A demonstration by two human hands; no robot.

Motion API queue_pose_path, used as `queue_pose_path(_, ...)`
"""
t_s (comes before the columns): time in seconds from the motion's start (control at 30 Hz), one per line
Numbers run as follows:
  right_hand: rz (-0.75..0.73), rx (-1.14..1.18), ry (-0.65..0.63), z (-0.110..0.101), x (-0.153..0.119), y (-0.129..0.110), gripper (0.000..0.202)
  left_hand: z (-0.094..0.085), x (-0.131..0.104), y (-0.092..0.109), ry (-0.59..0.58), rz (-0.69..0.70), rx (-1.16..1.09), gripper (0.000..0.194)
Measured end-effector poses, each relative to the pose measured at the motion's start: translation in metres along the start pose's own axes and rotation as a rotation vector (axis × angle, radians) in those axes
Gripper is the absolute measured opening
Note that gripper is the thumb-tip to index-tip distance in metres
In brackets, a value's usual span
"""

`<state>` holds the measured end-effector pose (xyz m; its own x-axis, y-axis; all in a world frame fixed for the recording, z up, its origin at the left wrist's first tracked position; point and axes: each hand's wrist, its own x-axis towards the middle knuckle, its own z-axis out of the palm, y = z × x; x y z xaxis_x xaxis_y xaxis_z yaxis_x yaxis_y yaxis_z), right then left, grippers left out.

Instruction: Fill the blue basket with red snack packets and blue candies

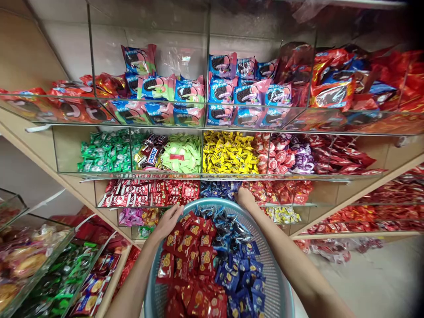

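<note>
A teal plastic basket holds red packets on its left side, dark blue packets at the right and black-and-blue ones at the top. On the basket's upper left rim rests my left hand, fingers stretched out. My right hand is beyond the upper right rim, at the low shelf compartment, between blue packets and red-orange packets. Its fingers are bent and their tips are hidden, so what they hold, if anything, cannot be made out.
Glass-fronted shelves rise ahead, with green, yellow, red and purple candies and wrapped cookies higher up. Slanted bins of packets stand at the lower left. Pale floor shows at the lower right.
</note>
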<state>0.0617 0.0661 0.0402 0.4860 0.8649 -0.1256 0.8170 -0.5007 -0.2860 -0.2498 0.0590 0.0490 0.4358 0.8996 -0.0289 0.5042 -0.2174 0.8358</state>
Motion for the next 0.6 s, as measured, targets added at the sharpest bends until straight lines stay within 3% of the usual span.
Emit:
queue_pose_path(0.2,-0.018,0.149,-0.031,0.005,0.005,0.01,0.027,0.001,0.002,-0.003,-0.009,-0.001,-0.006,0.04)
queue_pose_path(0.6,-0.167,0.655,-0.141,-0.01,-0.014,0.019,0.019,0.001,0.001,-0.002,-0.004,-0.026,0.013,0.042)
